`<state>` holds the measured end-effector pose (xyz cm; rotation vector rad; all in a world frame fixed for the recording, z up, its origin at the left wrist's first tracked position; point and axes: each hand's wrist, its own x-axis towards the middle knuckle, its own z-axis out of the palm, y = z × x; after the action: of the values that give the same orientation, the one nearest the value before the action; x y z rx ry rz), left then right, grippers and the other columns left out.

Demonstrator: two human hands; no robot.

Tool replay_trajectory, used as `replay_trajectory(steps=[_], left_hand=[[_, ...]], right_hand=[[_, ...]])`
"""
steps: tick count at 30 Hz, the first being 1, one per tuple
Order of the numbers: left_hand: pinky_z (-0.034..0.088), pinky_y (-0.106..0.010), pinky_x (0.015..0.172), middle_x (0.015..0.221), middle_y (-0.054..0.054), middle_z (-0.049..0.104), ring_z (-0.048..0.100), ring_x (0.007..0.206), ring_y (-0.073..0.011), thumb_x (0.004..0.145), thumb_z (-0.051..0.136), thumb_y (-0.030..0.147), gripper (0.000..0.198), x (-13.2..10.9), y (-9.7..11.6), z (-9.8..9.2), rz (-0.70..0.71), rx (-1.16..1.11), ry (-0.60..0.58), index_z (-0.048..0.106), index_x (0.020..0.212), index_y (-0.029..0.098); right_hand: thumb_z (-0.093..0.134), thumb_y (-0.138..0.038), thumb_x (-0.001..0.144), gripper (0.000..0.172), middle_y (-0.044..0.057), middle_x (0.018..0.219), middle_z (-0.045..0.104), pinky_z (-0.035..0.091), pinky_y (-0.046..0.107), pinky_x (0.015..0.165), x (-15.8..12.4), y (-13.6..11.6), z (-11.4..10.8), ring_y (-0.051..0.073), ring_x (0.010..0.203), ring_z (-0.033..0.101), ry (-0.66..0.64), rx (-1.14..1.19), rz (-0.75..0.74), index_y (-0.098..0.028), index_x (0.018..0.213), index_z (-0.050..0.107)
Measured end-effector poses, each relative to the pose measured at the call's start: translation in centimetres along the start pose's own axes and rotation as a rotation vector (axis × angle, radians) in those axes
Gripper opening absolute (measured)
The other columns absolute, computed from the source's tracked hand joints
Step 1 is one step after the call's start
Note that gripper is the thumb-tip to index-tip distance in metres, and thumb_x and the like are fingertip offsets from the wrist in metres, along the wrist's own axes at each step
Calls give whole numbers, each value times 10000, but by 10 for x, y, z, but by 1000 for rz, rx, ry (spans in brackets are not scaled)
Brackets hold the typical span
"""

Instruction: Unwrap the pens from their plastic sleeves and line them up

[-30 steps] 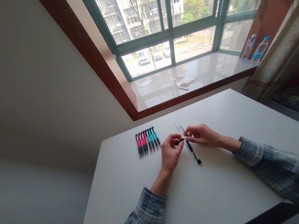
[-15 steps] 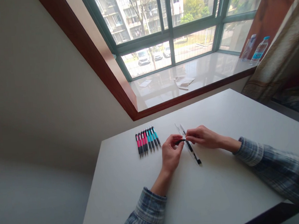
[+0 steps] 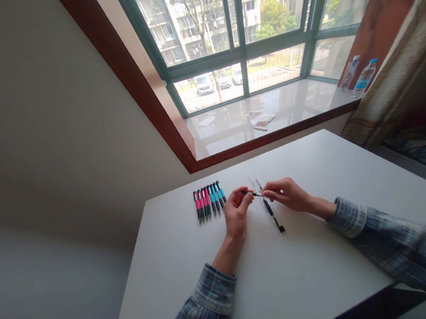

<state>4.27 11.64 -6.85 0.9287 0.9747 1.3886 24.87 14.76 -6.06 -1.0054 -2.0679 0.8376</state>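
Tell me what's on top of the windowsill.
Two plastic bottles, a crumpled white cloth and a small white paper sit there. The curtain covers the windowsill's right end.

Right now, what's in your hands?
Left hand, right hand both pinching a slim black pen part. Clear-and-black pen pieces lying beside. Pink and teal pens lined up left.

A row of pens [image 3: 209, 204] lies on the table [image 3: 281, 282] near its far edge; just right of the row, a pen [image 3: 272, 215] lies along a clear plastic strip [image 3: 254, 185]; the left hand [image 3: 237, 216] is between row and strip, the right hand [image 3: 287, 195] right of the strip, a pen part [image 3: 248, 192] held between them; beyond the far edge, a window sill [image 3: 233, 136] carries a cloth [image 3: 260, 120] and, at its right end, two bottles [image 3: 365, 76].
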Motion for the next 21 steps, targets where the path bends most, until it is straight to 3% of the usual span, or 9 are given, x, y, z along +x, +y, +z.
replay_trajectory(steps=[5, 8, 11, 15, 21], left_hand=[[519, -302, 864, 935, -41, 696, 651, 839, -139, 836, 770, 338, 371, -2, -3, 0, 26, 45, 4, 701, 1156, 164], [501, -280, 808, 881, -24, 651, 623, 793, -129, 876, 671, 310, 368, -7, -2, -1, 16, 61, -25, 691, 1211, 160], [473, -264, 746, 807, -5, 601, 588, 727, -120, 858, 599, 273, 342, -15, 0, -6, 21, 74, -41, 698, 1163, 154], [409, -250, 636, 735, 13, 521, 493, 625, -104, 810, 565, 282, 214, -25, 2, -17, 20, 52, -25, 679, 944, 160], [320, -240, 552, 688, 22, 477, 379, 576, -99, 742, 553, 283, 148, -27, 7, -28, 22, 6, 57, 624, 807, 169]], right_hand=[[644, -431, 983, 283, 37, 848, 727, 434, 272, 699, 7, 13, -9, 156, 715, 581, 191, -176, 4, -189, 891, 759], [663, -395, 974, 247, 73, 944, 740, 461, 307, 781, 11, 16, -13, 198, 835, 636, 217, -285, 18, -194, 884, 775], [675, -362, 967, 208, 75, 957, 748, 472, 333, 836, 17, 10, -12, 221, 889, 649, 177, -367, 26, -203, 893, 786], [657, -329, 976, 176, 65, 959, 775, 473, 329, 839, 31, -9, -1, 229, 924, 657, 91, -464, 31, -223, 947, 794], [637, -277, 970, 232, 59, 957, 800, 485, 282, 805, 63, -25, 13, 207, 872, 715, -63, -679, 204, -213, 1156, 763]])
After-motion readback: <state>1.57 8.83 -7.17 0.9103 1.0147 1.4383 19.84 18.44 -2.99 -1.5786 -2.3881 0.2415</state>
